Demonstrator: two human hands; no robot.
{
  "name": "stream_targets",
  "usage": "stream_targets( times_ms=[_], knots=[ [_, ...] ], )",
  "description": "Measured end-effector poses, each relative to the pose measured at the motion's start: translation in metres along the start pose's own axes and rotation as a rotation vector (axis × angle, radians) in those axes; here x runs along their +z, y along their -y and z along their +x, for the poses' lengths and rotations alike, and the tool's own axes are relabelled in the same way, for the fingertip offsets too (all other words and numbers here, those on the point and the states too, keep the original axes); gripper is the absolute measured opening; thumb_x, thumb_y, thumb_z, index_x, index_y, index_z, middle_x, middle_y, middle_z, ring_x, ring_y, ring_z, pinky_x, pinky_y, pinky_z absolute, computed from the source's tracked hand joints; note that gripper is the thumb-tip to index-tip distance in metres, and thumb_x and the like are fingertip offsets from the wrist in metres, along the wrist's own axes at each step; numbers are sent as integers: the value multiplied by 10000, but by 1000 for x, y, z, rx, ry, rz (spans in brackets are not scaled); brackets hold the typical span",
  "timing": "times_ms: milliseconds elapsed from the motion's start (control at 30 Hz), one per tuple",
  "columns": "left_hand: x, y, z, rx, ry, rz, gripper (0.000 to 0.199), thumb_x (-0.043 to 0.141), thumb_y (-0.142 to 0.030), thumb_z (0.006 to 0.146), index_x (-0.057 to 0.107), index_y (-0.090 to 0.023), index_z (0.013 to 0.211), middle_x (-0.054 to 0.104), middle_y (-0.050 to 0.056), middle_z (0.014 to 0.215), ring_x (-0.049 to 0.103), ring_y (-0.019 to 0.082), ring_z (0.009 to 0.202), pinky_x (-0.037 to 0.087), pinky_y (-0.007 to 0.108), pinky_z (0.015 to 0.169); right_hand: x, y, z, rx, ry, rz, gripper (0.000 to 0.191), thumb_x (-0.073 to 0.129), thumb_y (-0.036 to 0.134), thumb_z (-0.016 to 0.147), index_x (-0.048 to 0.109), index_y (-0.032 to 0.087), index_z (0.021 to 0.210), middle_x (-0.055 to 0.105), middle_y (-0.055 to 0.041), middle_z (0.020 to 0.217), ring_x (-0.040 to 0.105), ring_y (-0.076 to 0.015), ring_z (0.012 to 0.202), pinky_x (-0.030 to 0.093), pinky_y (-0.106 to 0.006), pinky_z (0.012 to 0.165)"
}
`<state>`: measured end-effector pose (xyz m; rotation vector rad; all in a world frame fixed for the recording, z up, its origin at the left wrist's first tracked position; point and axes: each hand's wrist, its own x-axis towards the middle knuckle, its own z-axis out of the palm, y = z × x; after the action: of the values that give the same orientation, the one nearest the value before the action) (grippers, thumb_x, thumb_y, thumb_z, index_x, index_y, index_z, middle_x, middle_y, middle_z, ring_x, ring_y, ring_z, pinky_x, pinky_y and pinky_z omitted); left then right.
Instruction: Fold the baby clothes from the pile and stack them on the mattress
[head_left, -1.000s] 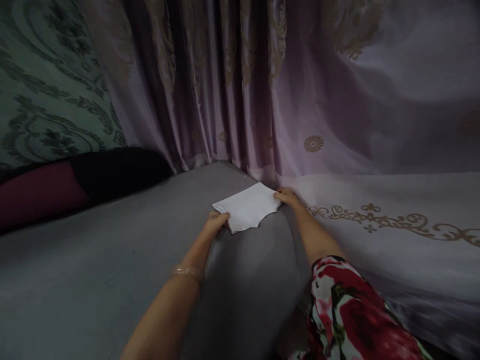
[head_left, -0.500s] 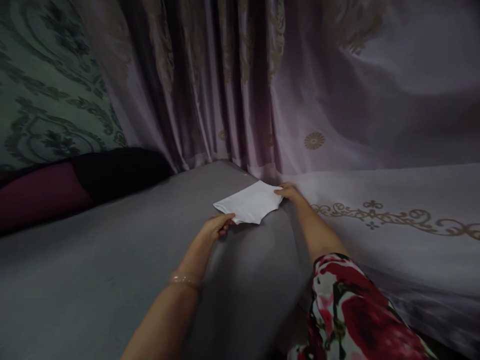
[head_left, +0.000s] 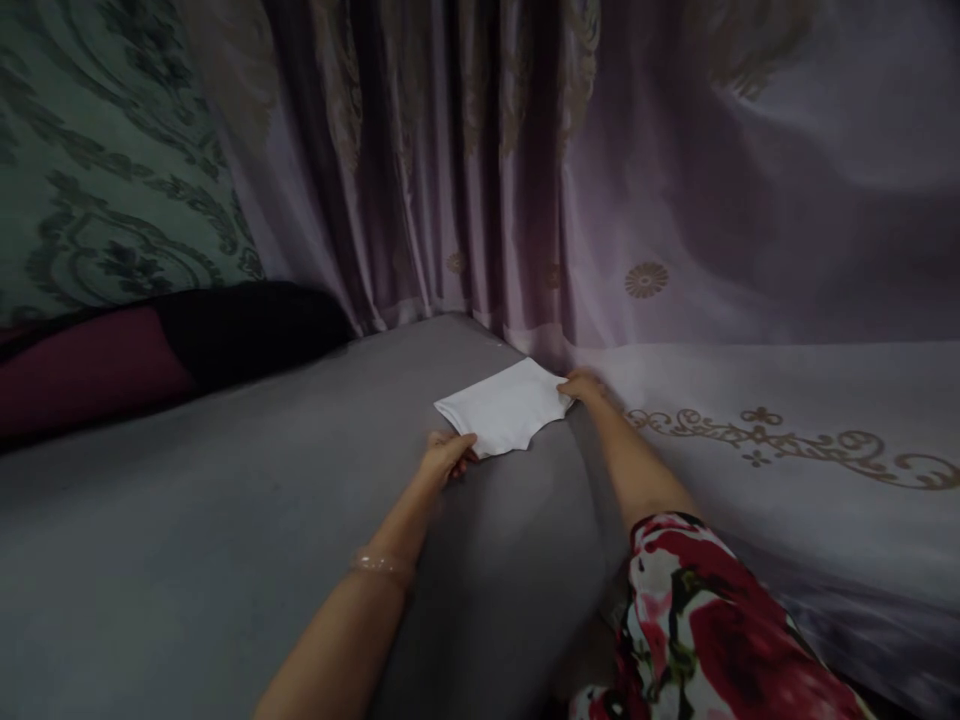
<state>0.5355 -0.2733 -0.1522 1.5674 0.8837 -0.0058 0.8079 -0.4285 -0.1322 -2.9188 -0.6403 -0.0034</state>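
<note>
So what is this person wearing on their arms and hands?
The left hand and right hand are ungloved. A pale, shiny bangle rings the left forearm. The right arm has a sleeve with large red-and-white floral print, plus green and black touches.

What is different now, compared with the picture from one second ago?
The left hand has slipped a little along the white cloth toward its near corner, keeping hold. The view has swung slightly left. The right hand still pinches the right end; the cloth's place on the grey surface looks unchanged.
</note>
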Motion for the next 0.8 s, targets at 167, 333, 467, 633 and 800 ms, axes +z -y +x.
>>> stream_targets(
  times_ms=[167,333,467,633,800],
  knots=[
    [4,1,0,-30,-23,20,404,536,-312,868,592,-123,516,493,-2,383,373,63,313,306,206,381,16,45,-9,-154,-30,-47,467,394,294,950,463,105,1371,402,-194,1467,324,-321,1360,242,-502,1092],
    [2,3,-4,-30,-36,44,420,557,-325,860,609,-114,501,459,-10,355,383,68,303,318,208,381,39,73,-11,-162,42,-6,583,149,394,993,325,97,1463,246,-152,1566,168,-301,1441,160,-536,1139],
    [2,5,-6,4,-52,40,395,577,-332,856,634,-103,539,478,-7,367,411,72,314,338,205,384,40,78,-14,-118,20,-17,579,131,374,998,321,83,1461,259,-170,1557,165,-285,1443,138,-545,1142],
    [5,5,-5,37,-27,41,404,579,-364,868,647,-94,576,488,-4,372,440,75,326,382,200,397,36,116,-54,-424,-9,-20,576,190,389,994,321,88,1467,259,-162,1560,148,-272,1456,99,-518,1160],
    [-6,7,-14,14,105,-3,357,589,-310,866,612,-105,575,539,5,411,475,73,344,401,191,412,42,162,-100,-763,149,-12,565,187,396,994,300,161,1495,229,-97,1581,145,-241,1463,124,-483,1168]
  ],
)
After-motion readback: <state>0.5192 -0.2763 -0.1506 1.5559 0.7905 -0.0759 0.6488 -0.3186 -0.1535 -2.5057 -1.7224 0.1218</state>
